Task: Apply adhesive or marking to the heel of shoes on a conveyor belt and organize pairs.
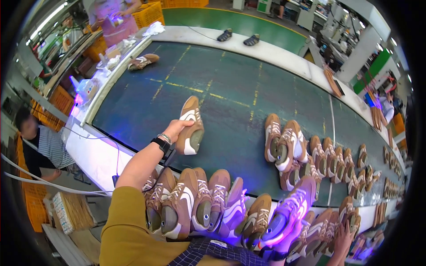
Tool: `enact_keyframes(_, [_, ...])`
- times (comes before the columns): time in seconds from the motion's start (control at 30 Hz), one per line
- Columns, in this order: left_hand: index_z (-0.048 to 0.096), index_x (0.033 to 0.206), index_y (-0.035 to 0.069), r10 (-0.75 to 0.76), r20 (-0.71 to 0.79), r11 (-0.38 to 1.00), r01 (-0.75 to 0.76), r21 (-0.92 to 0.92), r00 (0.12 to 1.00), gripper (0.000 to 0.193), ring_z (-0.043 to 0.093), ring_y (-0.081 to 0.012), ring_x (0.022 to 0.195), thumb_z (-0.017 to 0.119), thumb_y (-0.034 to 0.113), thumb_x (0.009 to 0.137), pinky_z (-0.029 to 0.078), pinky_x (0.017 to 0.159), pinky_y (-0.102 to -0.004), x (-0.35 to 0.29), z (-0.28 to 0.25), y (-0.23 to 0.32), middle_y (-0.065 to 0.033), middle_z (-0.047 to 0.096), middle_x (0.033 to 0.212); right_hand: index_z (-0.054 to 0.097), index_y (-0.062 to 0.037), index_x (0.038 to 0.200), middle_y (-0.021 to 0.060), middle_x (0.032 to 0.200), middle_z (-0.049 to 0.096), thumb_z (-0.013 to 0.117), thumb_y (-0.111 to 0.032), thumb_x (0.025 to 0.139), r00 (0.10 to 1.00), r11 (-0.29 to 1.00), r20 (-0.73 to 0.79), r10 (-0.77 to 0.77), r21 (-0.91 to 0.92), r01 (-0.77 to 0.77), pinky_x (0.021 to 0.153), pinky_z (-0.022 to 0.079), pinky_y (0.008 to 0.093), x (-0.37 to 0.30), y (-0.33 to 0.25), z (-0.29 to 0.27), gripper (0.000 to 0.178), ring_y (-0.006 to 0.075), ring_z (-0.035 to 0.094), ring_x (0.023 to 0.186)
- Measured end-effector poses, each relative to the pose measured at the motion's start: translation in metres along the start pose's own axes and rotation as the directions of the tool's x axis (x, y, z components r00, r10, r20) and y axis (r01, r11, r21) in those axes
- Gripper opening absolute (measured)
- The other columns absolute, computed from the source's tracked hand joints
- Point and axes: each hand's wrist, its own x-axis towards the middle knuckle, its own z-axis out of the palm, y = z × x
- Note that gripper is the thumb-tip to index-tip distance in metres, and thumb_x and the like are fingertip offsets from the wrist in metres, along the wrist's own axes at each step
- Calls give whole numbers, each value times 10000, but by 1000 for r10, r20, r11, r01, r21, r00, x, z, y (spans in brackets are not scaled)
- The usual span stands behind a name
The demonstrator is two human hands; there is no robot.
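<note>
My left hand (176, 129) is closed around a tan and brown sneaker (191, 116) with white side stripes, held toe-up over the dark green conveyor belt (230, 119). Close to my body at the lower right, my right hand (289, 234) grips a sneaker lit purple (295, 201); its fingers are partly hidden under the shoe. Between my arms stands a row of similar brown sneakers (179, 199) along the belt's near edge. Several more sneakers (288, 139) sit in a cluster on the belt, right of centre.
One sneaker (143, 61) lies at the belt's far left. Two dark sandals (251, 40) rest on the white far ledge. More shoes (337, 162) line the belt rightward. A co-worker's hand (344, 237) touches shoes at lower right; another person (37, 142) sits at left by orange crates (33, 199).
</note>
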Motion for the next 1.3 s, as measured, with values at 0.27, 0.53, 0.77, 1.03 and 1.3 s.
enact_keyframes(0.27, [521,1184,49,73,495,967,59,-246,866,470,604,-231,990,565,382,856,472,898,-364,-153,213,11,-106,620,1092,422,-34,1290,144,1181,555,566,-405,803,881,935,-427,-206,180,305,781,525,423,47,91,64,628,291,606,962])
enact_keyframes(0.53, [507,1204,70,165,465,864,99,-493,870,421,574,-214,1061,538,327,871,464,930,-370,-253,292,-75,-76,595,1154,439,-23,1269,95,1239,537,586,-191,847,873,862,-308,-377,228,452,1013,390,429,-4,30,85,478,238,512,1155])
enact_keyframes(0.77, [485,1229,113,189,327,821,34,-570,926,485,570,-203,1069,567,391,840,480,919,-356,-285,321,-126,-44,569,1185,429,-64,1281,84,1247,532,558,-245,889,825,826,-366,-430,208,523,981,437,414,-36,16,82,450,220,529,1140])
enact_keyframes(1.03, [479,1234,111,238,246,815,-55,-578,940,507,559,-203,1086,568,410,835,467,936,-362,-296,329,-151,-37,567,1187,420,-71,1291,93,1250,527,552,-262,897,823,845,-398,-406,180,504,959,449,406,-56,21,69,457,216,537,1122])
enact_keyframes(1.3, [479,1236,123,242,222,817,-76,-571,944,505,549,-197,1099,576,413,835,469,932,-372,-301,326,-155,-28,561,1194,436,-74,1277,83,1229,542,570,-275,884,825,863,-402,-397,142,484,943,465,390,-59,25,69,461,218,546,1108])
